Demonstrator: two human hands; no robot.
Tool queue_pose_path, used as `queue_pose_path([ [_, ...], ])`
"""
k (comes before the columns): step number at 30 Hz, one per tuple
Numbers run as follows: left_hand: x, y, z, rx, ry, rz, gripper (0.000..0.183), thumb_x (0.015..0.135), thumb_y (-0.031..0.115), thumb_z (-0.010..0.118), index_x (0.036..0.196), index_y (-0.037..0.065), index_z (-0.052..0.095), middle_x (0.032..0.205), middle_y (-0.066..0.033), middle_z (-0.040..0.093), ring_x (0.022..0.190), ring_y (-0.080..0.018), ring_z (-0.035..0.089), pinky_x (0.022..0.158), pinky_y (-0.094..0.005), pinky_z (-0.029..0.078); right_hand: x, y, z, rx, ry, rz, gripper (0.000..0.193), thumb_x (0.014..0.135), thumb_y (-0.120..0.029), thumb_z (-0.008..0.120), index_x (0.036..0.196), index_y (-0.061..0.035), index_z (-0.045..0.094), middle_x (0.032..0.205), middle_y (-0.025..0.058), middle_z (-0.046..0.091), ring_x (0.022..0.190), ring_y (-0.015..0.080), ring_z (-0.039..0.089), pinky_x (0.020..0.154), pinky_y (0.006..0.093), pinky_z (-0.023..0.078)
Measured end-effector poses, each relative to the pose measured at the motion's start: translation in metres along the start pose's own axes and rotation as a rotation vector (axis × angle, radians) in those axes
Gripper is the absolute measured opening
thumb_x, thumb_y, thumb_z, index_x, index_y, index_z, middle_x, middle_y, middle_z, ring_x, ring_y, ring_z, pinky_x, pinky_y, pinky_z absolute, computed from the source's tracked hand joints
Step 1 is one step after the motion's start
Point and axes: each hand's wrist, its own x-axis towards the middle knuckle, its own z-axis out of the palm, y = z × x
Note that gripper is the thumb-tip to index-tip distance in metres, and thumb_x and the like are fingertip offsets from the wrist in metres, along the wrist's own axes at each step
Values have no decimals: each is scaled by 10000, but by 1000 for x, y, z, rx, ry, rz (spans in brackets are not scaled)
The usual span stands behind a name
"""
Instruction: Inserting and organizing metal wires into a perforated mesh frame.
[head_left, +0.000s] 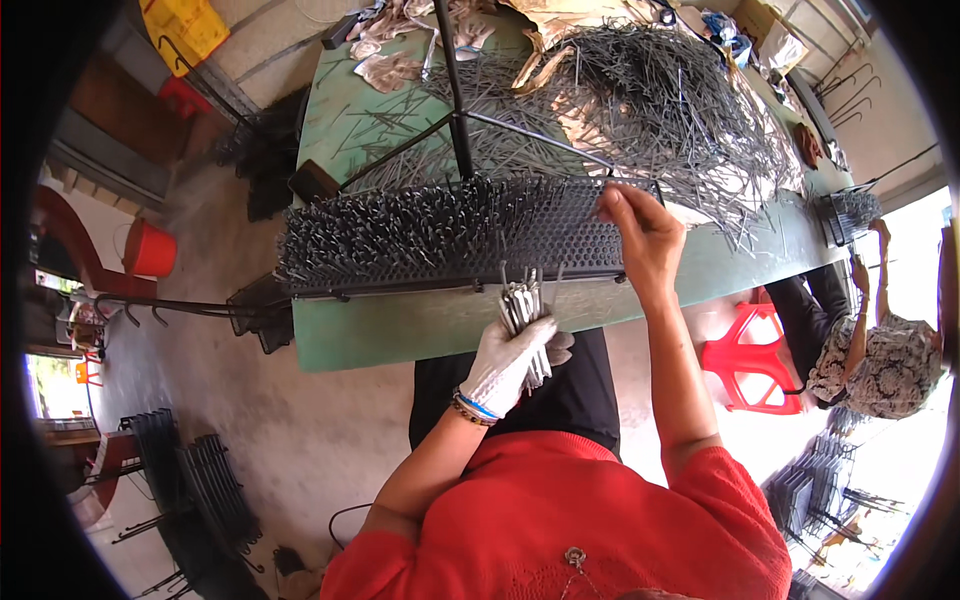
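My left hand (pixel 500 368), in a white knitted glove, is closed around a bundle of thin grey metal rods (pixel 522 300) just off the table's near edge. Above it on the table lies a long black perforated rack (pixel 575 235) with a frame rising from its back. Rods standing in its holes (pixel 390 235) crowd the left and middle; toward the right end many bare holes show. My bare right hand (pixel 648 240) is over that right end with thumb and fingers pinched together. Whatever is between those fingertips is too small to make out.
Loose rods (pixel 660 90) are heaped across the green table (pixel 390 340), with crumpled paper behind. A red plastic stool (pixel 750 355) stands at right, beside another person (pixel 880 365) working at a smaller rack (pixel 850 215). Black racks (pixel 200 490) and a red bucket (pixel 150 248) are at left.
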Motion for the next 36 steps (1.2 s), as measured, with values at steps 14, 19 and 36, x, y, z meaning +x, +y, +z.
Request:
queue_pose_path([
  [14,22,-17,-4,1,7,-77,155,885,117,594,976,-9,590,824,-112,654,713,-205,666,679,-357,589,40,26,19,-391,-18,-513,117,819,-57,686,924,-7,680,829,120,670,698,240,652,619,302,508],
  [19,21,-17,-7,49,-7,-96,176,888,119,590,998,-17,568,848,-124,649,731,-232,670,694,-378,589,41,38,22,-489,-82,-562,125,814,-54,684,930,-8,681,833,118,672,716,262,652,639,318,512],
  [36,17,-11,3,-81,-48,-8,219,918,171,579,1053,-2,568,898,-119,651,820,-240,677,708,-371,588,-11,21,-2,-311,-528,110,316,823,-258,732,918,41,688,769,122,686,639,132,621,585,291,501],
])
